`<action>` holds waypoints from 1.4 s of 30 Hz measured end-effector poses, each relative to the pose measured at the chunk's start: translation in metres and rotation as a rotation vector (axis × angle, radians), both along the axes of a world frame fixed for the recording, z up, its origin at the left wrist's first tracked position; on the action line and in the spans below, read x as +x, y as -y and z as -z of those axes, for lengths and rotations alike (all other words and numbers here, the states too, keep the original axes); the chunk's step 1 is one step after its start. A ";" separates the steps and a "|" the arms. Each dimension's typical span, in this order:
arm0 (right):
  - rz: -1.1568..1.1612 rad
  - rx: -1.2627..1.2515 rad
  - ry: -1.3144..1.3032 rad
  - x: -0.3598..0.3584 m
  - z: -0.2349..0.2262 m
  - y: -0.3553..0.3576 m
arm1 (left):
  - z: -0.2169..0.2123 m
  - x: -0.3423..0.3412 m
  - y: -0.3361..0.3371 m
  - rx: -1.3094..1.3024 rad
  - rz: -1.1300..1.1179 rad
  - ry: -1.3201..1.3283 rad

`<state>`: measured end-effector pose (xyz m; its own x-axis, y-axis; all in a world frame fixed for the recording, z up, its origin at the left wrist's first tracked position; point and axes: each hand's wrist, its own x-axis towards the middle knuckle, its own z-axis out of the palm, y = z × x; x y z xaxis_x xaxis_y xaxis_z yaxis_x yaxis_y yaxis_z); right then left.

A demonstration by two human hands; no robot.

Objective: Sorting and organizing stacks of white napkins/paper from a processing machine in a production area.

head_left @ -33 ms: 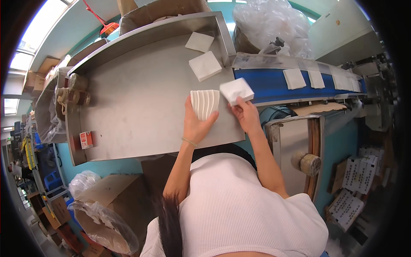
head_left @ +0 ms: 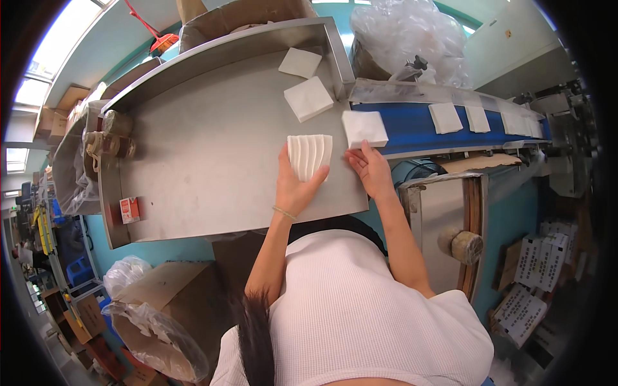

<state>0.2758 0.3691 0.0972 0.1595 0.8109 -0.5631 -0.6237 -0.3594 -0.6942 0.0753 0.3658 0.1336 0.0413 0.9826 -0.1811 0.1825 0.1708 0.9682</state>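
Note:
In my left hand [head_left: 297, 184] is a small stack of folded white napkins [head_left: 310, 154], held upright between thumb and fingers with its wavy layered edges showing. To the right, a squarish white napkin bundle [head_left: 365, 127] lies at the near end of the blue conveyor belt [head_left: 402, 136]. My right hand [head_left: 372, 170] is at that bundle's near edge, a digit touching it. Its other fingers are apart, below and left of the bundle, not wrapped round it. Two more white napkin bundles [head_left: 309, 99] [head_left: 300, 63] lie on the steel table [head_left: 199, 141], beyond my left hand.
Several white napkin bundles [head_left: 445, 118] sit farther along the belt. A raised steel rim [head_left: 219, 48] borders the table. A small red-and-white box [head_left: 129, 210] is at its left end. Cartons [head_left: 161, 289] stand below left; a metal-framed panel with a round knob [head_left: 467, 248] is right.
The bundle by my right hand has shifted right and away, turning flatter onto the belt end. My right fingers have loosened. Bundles on the belt have moved slightly right; my left hand is nearly still.

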 end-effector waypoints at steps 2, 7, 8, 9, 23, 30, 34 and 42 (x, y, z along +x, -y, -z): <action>-0.201 -0.112 0.150 -0.012 -0.021 -0.002 | 0.006 -0.001 0.000 -0.032 0.032 -0.033; -0.438 0.148 0.537 -0.037 -0.032 0.009 | -0.004 0.010 0.003 -0.003 0.056 0.048; -0.397 0.061 0.230 -0.035 -0.032 0.010 | -0.004 0.009 0.004 0.015 0.027 0.015; -0.349 -0.025 -0.075 -0.032 -0.034 0.011 | -0.006 0.007 0.004 0.017 0.025 0.014; -0.451 0.099 0.309 -0.041 -0.037 0.007 | 0.007 0.009 0.008 0.004 0.046 0.089; -0.202 -0.016 0.137 -0.029 -0.007 -0.001 | 0.004 -0.002 0.006 -0.134 -0.083 0.035; -0.236 -0.078 -0.144 -0.026 0.011 -0.015 | 0.005 -0.003 0.008 -0.083 -0.127 0.036; -0.057 -0.027 -0.153 -0.018 0.020 -0.046 | -0.005 -0.002 0.007 -0.072 -0.168 -0.033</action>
